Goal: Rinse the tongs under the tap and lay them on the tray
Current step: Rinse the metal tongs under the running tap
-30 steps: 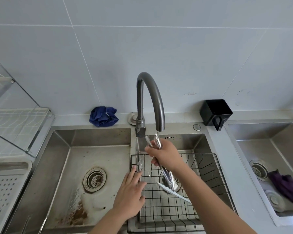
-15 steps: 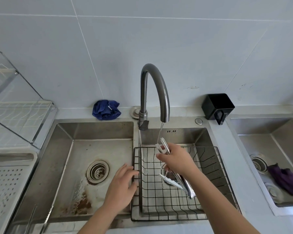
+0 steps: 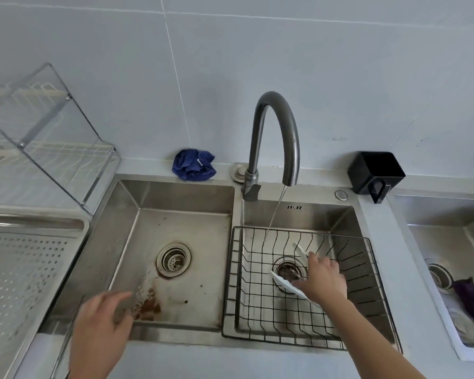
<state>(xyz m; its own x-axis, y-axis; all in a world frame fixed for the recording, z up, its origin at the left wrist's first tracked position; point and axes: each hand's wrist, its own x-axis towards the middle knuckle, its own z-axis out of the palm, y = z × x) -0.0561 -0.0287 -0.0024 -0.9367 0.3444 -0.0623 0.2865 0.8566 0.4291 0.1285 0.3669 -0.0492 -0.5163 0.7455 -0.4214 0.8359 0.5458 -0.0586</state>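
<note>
Both hands shifted
R hand (image 3: 323, 279) w/ tongs (image 3: 299, 248) dropped from tap (image 3: 275, 127) into basket (image 3: 230, 283); L hand (image 3: 99, 326) off rim, over left basin (image 3: 192, 222)

The wire basket (image 3: 257, 310) sits in the right basin (image 3: 312, 214), the tray (image 3: 25, 269) far left.

One head-worn wide-angle view — looking forward and down, close over the double sink (image 3: 175, 242) and tap (image 3: 274, 138), facing the tiled wall (image 3: 257, 50).
</note>
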